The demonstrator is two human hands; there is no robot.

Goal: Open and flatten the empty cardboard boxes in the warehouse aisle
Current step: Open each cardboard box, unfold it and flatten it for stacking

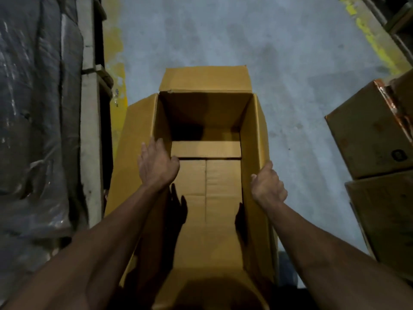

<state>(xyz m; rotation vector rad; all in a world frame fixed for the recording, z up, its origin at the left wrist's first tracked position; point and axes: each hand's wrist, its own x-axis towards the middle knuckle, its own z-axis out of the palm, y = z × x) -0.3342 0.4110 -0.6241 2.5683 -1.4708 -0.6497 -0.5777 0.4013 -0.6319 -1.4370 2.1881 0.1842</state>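
Observation:
A tall brown cardboard box (201,113) stands open on the concrete floor right below me, its top flaps folded outward and its inside empty. My left hand (156,164) is at the box's left wall, fingers stretched forward along the upper edge. My right hand (268,184) grips the top edge of the right wall, fingers curled over it to the outside. Both forearms reach down from the bottom of the head view.
Two more brown boxes (371,135) are stacked at the right. A pallet rack post (89,108) and plastic-wrapped goods (38,108) line the left side. Grey concrete floor (223,32) with worn yellow lines stretches ahead.

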